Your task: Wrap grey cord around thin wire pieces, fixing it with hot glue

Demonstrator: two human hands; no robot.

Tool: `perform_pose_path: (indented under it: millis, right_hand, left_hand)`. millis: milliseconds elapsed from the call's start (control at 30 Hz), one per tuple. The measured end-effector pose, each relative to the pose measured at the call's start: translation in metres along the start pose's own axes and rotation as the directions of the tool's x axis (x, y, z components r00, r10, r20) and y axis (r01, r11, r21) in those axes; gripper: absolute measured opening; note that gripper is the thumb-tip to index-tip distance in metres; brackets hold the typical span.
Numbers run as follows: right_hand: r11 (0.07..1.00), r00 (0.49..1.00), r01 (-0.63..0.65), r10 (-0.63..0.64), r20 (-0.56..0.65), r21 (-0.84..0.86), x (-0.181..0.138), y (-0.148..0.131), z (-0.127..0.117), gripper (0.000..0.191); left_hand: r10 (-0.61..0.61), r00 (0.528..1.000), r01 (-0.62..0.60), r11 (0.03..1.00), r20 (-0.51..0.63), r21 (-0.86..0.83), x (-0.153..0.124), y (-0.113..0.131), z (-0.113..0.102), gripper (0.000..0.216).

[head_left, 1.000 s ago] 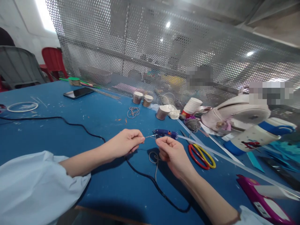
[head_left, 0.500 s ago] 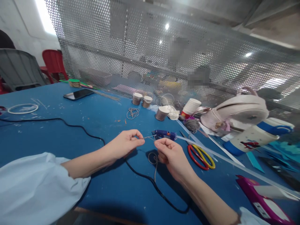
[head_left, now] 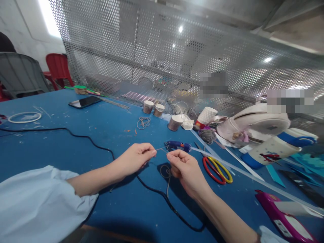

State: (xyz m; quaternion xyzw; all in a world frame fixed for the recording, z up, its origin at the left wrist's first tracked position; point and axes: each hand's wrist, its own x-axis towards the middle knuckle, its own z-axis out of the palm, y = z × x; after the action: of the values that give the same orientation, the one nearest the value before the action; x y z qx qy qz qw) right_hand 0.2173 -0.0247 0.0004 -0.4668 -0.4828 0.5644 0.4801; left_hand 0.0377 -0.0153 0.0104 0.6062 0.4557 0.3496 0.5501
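My left hand (head_left: 138,157) is closed in a pinch on a thin greyish strand, perhaps wire or stick wrapped with yarn; I cannot tell. Close by on the right, my right hand (head_left: 186,170) pinches grey yarn (head_left: 168,185), whose loose tail curls below the fingers and hangs toward the table. A short piece of the thin strand (head_left: 160,149) spans the gap between both sets of fingertips. Just beyond the hands lies a blue glue gun (head_left: 178,145) with a long clear glue stick in its rear. Scissors (head_left: 216,168) with red and yellow handles rest right of my right hand.
A black cable (head_left: 157,190) runs beneath my hands across the blue table (head_left: 63,152). Farther back are small cups (head_left: 175,123), a yarn ball (head_left: 208,135), stacked paper cups (head_left: 207,115) and a phone (head_left: 84,102). A bag (head_left: 253,118) and a magenta tool (head_left: 283,216) are rightward.
My left hand has dropped slightly and turned a little, its pinch kept. My right hand stays almost in place with the grey yarn.
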Motion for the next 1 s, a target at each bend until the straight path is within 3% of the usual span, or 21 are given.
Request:
perform_pose_path:
  millis: [167, 367, 733, 1000]
  right_hand:
    - [1.000, 1.000, -0.005, 0.005, -0.016, 0.009, 0.0004, -0.0011, 0.0004, 0.025]
    - [1.000, 1.000, -0.011, 0.011, -0.012, 0.001, 0.0009, -0.0007, -0.0009, 0.026]
    - [0.999, 1.000, 0.005, -0.005, 0.009, -0.041, 0.0024, 0.0027, -0.0020, 0.026]
    - [0.998, 1.000, 0.003, -0.002, 0.004, -0.065, 0.0006, -0.0005, 0.0005, 0.029]
  left_hand:
    - [-0.001, 0.995, 0.011, 0.994, 0.097, -0.112, 0.0003, -0.0030, -0.0003, 0.026]
    - [-0.076, 0.967, 0.142, 0.953, 0.242, -0.268, -0.0005, -0.0011, -0.0023, 0.027]
    - [-0.016, 0.994, 0.029, 0.993, 0.108, -0.116, 0.0030, -0.0049, -0.0022, 0.020]
    - [-0.120, 0.989, 0.133, 0.977, 0.086, -0.167, -0.0048, 0.0050, -0.0021, 0.027]
